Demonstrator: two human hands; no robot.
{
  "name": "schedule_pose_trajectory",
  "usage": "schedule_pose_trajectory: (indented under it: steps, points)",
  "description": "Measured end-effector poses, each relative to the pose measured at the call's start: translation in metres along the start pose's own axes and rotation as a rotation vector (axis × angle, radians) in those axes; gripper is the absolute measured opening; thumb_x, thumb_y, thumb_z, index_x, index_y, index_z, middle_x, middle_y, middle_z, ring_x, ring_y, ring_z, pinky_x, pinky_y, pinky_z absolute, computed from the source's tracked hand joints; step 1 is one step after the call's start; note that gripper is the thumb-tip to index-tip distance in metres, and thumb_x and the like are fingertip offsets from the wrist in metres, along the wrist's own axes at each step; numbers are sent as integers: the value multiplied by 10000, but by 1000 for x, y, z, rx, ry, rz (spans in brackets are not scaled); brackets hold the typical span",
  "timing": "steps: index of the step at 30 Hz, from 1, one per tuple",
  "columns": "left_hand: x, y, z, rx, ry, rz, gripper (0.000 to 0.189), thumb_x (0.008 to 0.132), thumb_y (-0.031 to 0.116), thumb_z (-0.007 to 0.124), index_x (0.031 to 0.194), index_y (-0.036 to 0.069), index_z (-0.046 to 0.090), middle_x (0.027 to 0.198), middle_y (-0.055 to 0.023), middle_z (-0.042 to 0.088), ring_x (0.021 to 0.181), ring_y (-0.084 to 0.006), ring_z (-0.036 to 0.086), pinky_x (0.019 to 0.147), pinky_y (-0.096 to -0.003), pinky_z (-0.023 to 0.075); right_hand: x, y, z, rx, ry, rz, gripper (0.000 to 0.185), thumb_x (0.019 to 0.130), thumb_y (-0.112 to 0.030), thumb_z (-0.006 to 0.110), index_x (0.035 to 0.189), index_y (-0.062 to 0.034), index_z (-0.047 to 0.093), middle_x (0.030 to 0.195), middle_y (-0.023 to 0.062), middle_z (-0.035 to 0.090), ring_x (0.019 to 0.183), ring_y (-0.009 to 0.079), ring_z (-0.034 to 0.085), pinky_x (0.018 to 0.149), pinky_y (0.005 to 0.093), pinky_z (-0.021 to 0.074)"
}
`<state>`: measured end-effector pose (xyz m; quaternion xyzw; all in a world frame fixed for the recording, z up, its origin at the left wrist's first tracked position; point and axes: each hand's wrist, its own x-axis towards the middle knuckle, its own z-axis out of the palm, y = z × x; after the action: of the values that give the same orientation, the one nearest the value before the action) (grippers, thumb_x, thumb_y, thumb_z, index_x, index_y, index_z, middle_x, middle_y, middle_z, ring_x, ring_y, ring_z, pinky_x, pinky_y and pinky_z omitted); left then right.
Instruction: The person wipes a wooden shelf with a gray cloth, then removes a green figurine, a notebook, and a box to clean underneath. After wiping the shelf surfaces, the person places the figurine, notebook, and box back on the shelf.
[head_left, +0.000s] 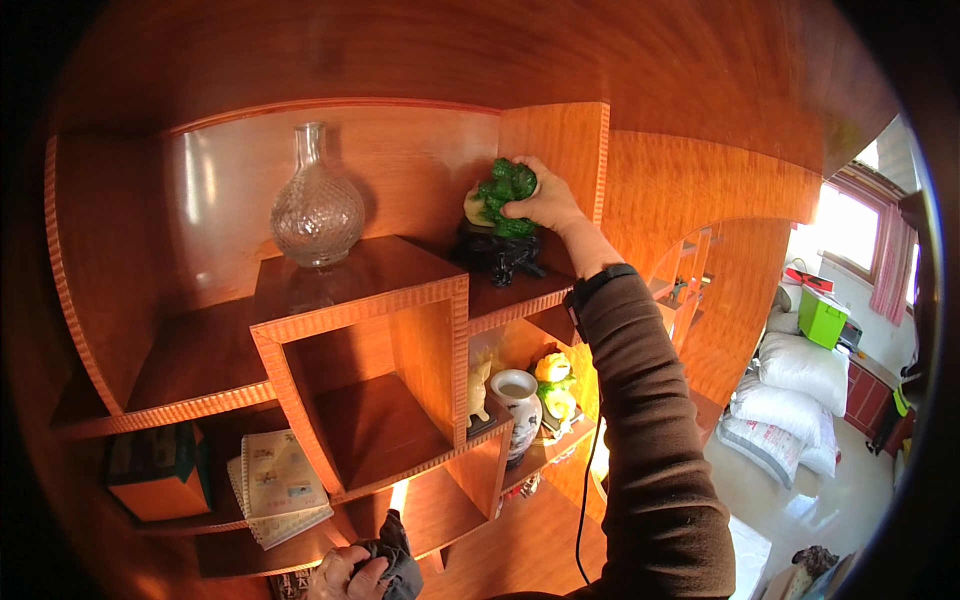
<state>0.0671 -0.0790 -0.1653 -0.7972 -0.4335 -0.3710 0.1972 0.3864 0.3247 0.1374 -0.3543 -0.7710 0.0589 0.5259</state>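
Observation:
My right hand (544, 196) is closed around a green carved cabbage-like ornament (504, 191), which sits over its black carved stand (499, 253) on the upper right shelf. Whether the ornament is lifted off the shelf I cannot tell. Low in the view, my left hand (346, 576) grips a dark grey cloth (399, 562) in front of the lower shelves. A textured clear glass vase (317, 214) stands on the raised wooden box section, left of the ornament.
Below the ornament are a white patterned porcelain vase (517, 409), a yellow and green figurine (556, 390) and a cream animal figurine (478, 394). Spiral notebooks (283, 480) and a box (161, 484) lie lower left. A black cable (587, 495) hangs beside my right sleeve. White sacks (784, 405) are stacked at right.

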Motion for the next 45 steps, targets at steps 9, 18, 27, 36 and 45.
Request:
schedule_pose_trajectory:
  steps: [9, 18, 27, 36, 45]
  points:
    - [-2, -7, 5, -32, 17, -2, 476, 764, 99, 691, 1216, 107, 542, 1131, -151, 536, 898, -362, 569, 726, -454, 490, 3, 2, 7, -130, 19, -33, 886, 554, -216, 842, 1342, -150, 440, 1245, 183, 526, 1179, 303, 509, 1001, 356, 411]
    - [1, -14, 9, -103, -10, -79, 474, 772, 142, 723, 1209, 94, 544, 1163, -160, 522, 944, -376, 560, 787, -465, 492, -16, -29, 5, -176, 227, 103, 1055, 581, -354, 862, 1427, -104, 284, 1257, 263, 423, 1196, 379, 453, 1022, 368, 374]
    - [68, -12, 10, -467, 122, -533, 207, 778, 90, 712, 891, 14, 556, 834, -154, 571, 742, -310, 583, 678, -357, 476, -214, -108, 20, 341, -360, -37, 233, 797, 35, 624, 1026, -8, 645, 919, 70, 644, 792, 103, 602, 705, 236, 503]
    - [157, 26, 30, -1006, -55, -435, 404, 888, 191, 653, 1194, -33, 512, 1087, -156, 560, 1063, -210, 537, 867, -326, 456, -300, -125, 87, 728, -406, 95, 489, 953, -275, 569, 1325, -4, 403, 1179, 91, 528, 1101, 176, 509, 957, 312, 419]
    - [133, 8, -37, -107, 58, 95, 427, 780, 192, 696, 1154, 11, 596, 1218, -220, 494, 1162, -366, 495, 939, -437, 413, -145, -109, -10, -5, 337, -90, 363, 930, -279, 562, 1087, 48, 550, 1013, 280, 612, 964, 405, 606, 819, 435, 475]
